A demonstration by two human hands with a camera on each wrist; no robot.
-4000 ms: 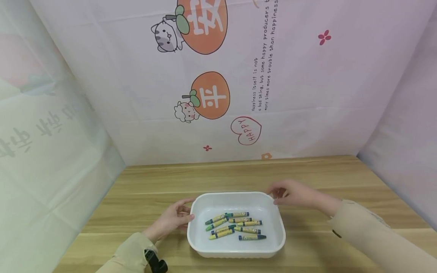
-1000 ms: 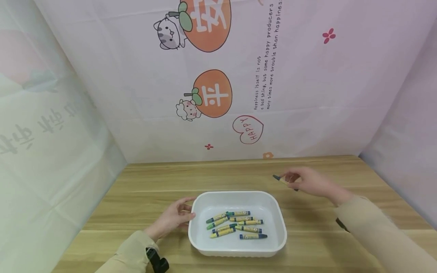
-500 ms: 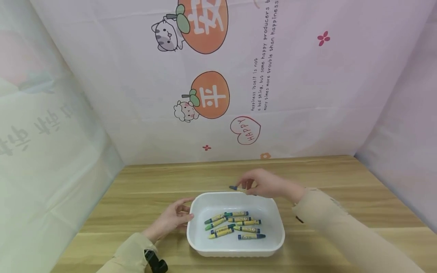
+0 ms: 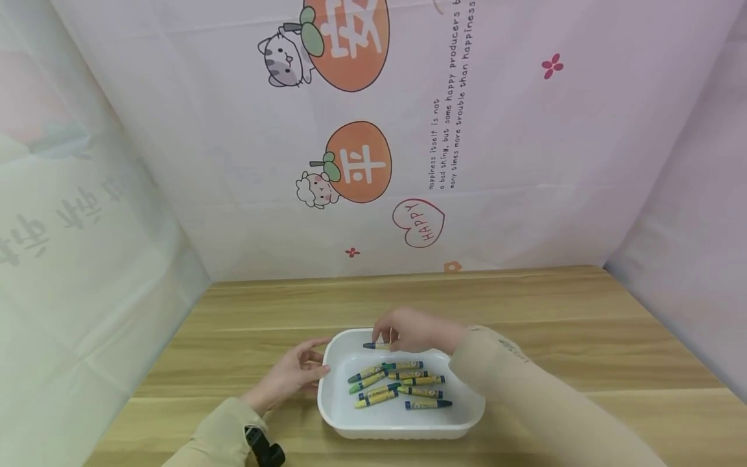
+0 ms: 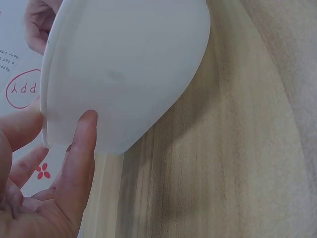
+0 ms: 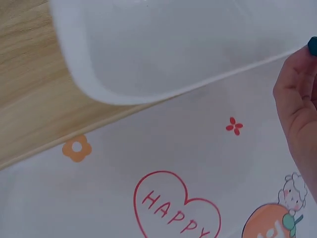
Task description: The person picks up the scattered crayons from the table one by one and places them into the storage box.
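A white plastic basin [image 4: 403,431] stands on the wooden table, several crayons [image 4: 428,405] lying in it with yellow wrappers and green, yellow or dark tips. My left hand [image 4: 294,371] holds the basin's left side, thumb at the rim; in the left wrist view a finger [image 5: 81,148] rests against the outer wall. Over the basin's far part, my right hand [image 4: 411,329] pinches a dark blue crayon [image 4: 373,346] whose tip points left. The right wrist view has that hand [image 6: 299,99] at the edge, a dark teal tip [image 6: 313,46] showing beside its fingers.
The wooden table [image 4: 560,324] extends around the basin on all sides. A printed white cloth [image 4: 496,220] hangs along the table's back edge, with more cloth at left [image 4: 117,272] and right [image 4: 694,259].
My right hand has gone from the basin's far right corner out to the right, where it shows a crayon, then left over the basin. My left hand stays at the basin's left side.
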